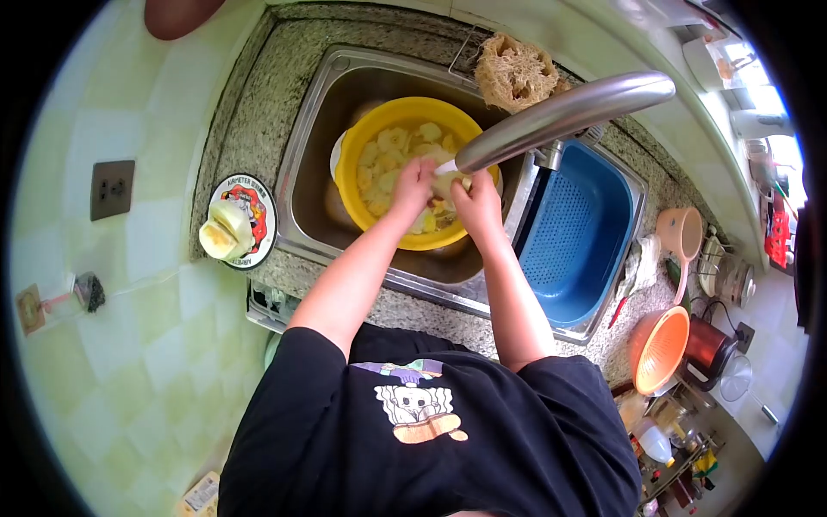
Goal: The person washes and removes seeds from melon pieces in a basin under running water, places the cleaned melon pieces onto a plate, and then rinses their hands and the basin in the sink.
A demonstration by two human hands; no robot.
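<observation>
A yellow basin (346, 177) of water stands in the steel sink, with several pale, cream-coloured vegetable pieces (394, 140) in it. Over the basin, my right hand (479, 207) is closed, its thumb and fingers on a pale vegetable piece (466, 183). My left hand (412, 191) faces it with bent fingers close together, near the faucet's white tip; what they hold is hard to make out. The curved metal faucet (560, 116) reaches over the basin and ends between my hands.
Right of the sink bowl (293, 177) sits a blue perforated basket (568, 233). A loofah (515, 73) lies behind the faucet. On the left, a pale vegetable chunk (226, 233) rests on a round printed mat (263, 220). An orange colander (660, 349) and a pink ladle (680, 233) are farther right.
</observation>
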